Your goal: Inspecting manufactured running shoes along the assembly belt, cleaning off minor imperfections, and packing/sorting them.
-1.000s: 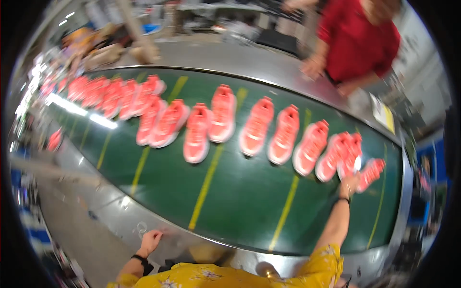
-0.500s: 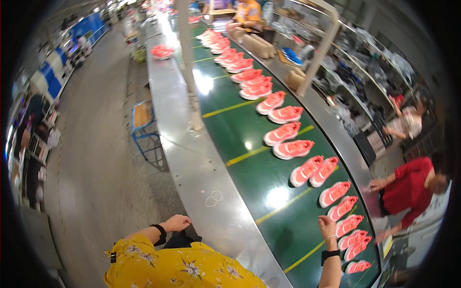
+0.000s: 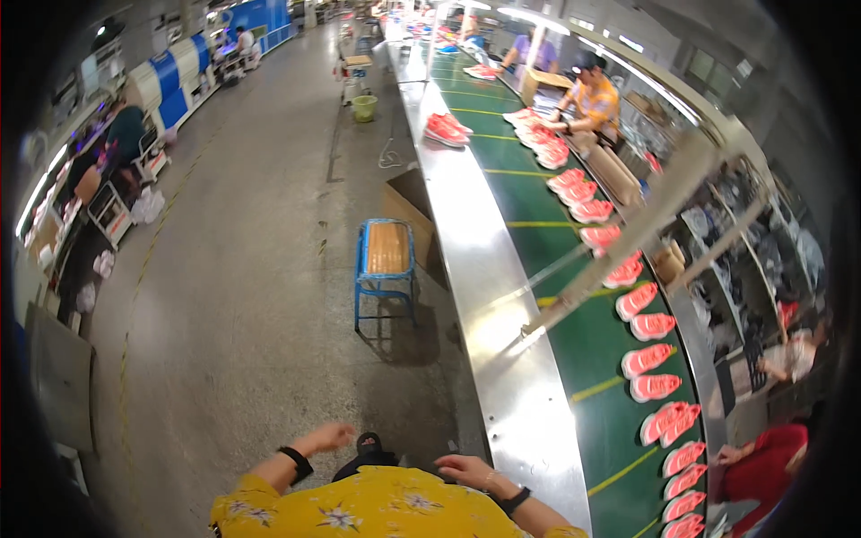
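Observation:
My left hand (image 3: 328, 437) hangs over the grey floor in front of my body, fingers loosely bent and nothing in them. My right hand (image 3: 465, 468) is beside the near edge of the metal ledge (image 3: 475, 269), also empty, fingers loose and slightly apart. Neither hand touches a shoe. Coral-pink sneakers with white soles, such as one sneaker (image 3: 656, 387), stand in a long row on the green conveyor belt (image 3: 592, 359), right of the ledge. Another pair of coral sneakers (image 3: 446, 131) rests farther up on the ledge.
A blue-framed stool (image 3: 386, 269) with a wooden seat stands left of the ledge, near a cardboard box (image 3: 414, 215). A slanted metal post (image 3: 619, 242) rises from the ledge. Co-workers, one in red (image 3: 762, 466), one in orange (image 3: 596, 103), stand along the belt's far side.
My view has turned left and up, bringing more floor into sight. My right hand has come away from the shoes on the belt to in front of my body.

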Action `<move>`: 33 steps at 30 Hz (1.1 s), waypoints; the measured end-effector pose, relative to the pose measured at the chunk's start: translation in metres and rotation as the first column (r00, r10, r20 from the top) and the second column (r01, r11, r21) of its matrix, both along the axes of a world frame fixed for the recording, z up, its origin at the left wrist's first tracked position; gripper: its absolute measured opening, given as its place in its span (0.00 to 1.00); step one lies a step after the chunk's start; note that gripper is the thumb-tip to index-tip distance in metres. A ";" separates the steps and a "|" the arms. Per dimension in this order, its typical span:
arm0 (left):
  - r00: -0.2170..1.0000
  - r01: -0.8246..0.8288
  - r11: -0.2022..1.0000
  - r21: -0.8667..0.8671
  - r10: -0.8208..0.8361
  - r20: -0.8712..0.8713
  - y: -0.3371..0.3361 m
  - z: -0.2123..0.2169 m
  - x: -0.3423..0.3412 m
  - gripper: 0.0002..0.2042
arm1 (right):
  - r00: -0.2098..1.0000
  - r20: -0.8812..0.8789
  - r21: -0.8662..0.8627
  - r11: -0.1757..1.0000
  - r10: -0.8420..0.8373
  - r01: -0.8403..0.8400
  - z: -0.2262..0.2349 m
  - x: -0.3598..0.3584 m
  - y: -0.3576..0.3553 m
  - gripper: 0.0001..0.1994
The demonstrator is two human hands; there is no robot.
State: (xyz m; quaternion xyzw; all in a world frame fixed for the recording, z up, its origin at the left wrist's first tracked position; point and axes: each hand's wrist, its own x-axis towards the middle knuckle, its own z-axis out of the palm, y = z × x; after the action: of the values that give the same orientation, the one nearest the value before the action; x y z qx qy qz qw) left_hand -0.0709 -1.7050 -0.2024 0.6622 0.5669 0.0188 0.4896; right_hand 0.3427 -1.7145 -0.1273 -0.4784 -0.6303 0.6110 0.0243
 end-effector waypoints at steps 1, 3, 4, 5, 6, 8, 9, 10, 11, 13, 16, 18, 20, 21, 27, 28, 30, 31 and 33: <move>0.998 -0.058 0.995 0.077 0.055 0.039 0.042 0.051 -0.001 0.18 | 0.996 -0.084 -0.035 0.999 0.006 -0.009 0.003 -0.025 0.019 0.17; 0.976 -0.130 0.899 0.418 0.041 0.216 0.121 0.166 -0.014 0.18 | 0.997 -0.042 -0.029 0.998 0.062 -0.063 0.006 -0.076 0.062 0.17; 0.955 -0.153 0.800 0.580 -0.032 0.296 0.150 0.215 -0.022 0.18 | 0.995 -0.002 -0.031 0.994 0.102 -0.102 0.005 -0.103 0.082 0.17; 0.899 -0.194 0.770 0.607 -0.109 0.424 0.177 0.273 -0.021 0.18 | 0.994 0.001 -0.042 0.993 0.110 -0.110 0.005 -0.123 0.101 0.17; 0.874 -0.165 0.729 0.664 -0.204 0.441 0.196 0.317 -0.027 0.20 | 0.989 0.035 0.015 0.990 0.142 -0.143 0.006 -0.142 0.124 0.17; 0.813 -0.051 0.478 0.877 -0.490 0.314 0.227 0.399 -0.028 0.19 | 0.976 0.112 0.124 0.971 0.189 -0.202 0.003 -0.169 0.168 0.17; 0.763 0.027 0.402 0.915 -0.600 0.241 0.239 0.428 -0.028 0.17 | 0.978 0.121 0.194 0.962 0.172 -0.194 -0.004 -0.178 0.187 0.17; 0.682 0.100 0.311 0.945 -0.713 0.162 0.256 0.447 -0.025 0.16 | 0.979 0.126 0.186 0.965 0.162 -0.184 -0.013 -0.182 0.205 0.17; 0.621 0.100 0.249 0.963 -0.772 0.135 0.273 0.458 -0.023 0.15 | 0.975 0.128 0.199 0.958 0.183 -0.206 -0.022 -0.189 0.224 0.16; 0.562 0.103 0.191 0.976 -0.821 0.101 0.314 0.459 -0.018 0.13 | 0.964 0.122 0.231 0.938 0.236 -0.259 -0.046 -0.203 0.265 0.16; 0.591 -0.176 -0.128 0.976 -0.807 0.001 0.395 0.447 -0.015 0.16 | 0.955 0.107 0.304 0.906 0.276 -0.296 -0.078 -0.223 0.342 0.16; 0.578 -0.284 -0.081 0.955 -0.810 0.103 0.449 0.437 -0.026 0.16 | 0.957 0.096 0.352 0.890 0.273 -0.290 -0.090 -0.241 0.389 0.16; 0.519 -0.327 0.015 0.945 -0.833 0.193 0.492 0.436 -0.040 0.16 | 0.936 0.195 0.390 0.852 0.293 -0.349 -0.064 -0.266 0.444 0.15; 0.483 -0.290 0.028 0.957 -0.859 0.172 0.521 0.435 -0.042 0.16 | 0.943 0.188 0.400 0.855 0.275 -0.330 -0.038 -0.274 0.481 0.15; 0.308 -0.109 0.315 0.943 -0.891 0.333 0.648 0.454 -0.071 0.14 | 0.988 0.011 0.543 0.829 0.152 -0.134 -0.006 -0.292 0.642 0.13; 0.384 0.028 0.267 0.963 -0.892 0.236 0.677 0.455 -0.094 0.12 | 0.981 0.046 0.594 0.785 0.188 -0.178 -0.009 -0.295 0.669 0.14; 0.463 -0.034 0.000 0.999 -0.886 0.016 0.738 0.429 -0.125 0.14 | 0.992 0.098 0.518 0.847 0.078 -0.118 0.000 -0.305 0.727 0.13; 0.529 0.001 -0.059 0.998 -0.847 -0.050 0.767 0.411 -0.143 0.15 | 0.995 0.085 0.575 0.814 0.049 -0.089 -0.001 -0.310 0.760 0.13; 0.670 0.140 0.242 0.960 -0.737 0.088 0.835 0.351 -0.171 0.18 | 0.986 0.095 0.604 0.795 -0.134 0.050 -0.006 -0.308 0.830 0.12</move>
State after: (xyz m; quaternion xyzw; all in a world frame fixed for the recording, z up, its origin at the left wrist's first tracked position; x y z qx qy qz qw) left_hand -0.2422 -0.8702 0.1488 0.9159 0.0760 0.3572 0.1669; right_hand 0.0351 -0.8841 -0.1328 -0.5158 -0.7673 0.3449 0.1622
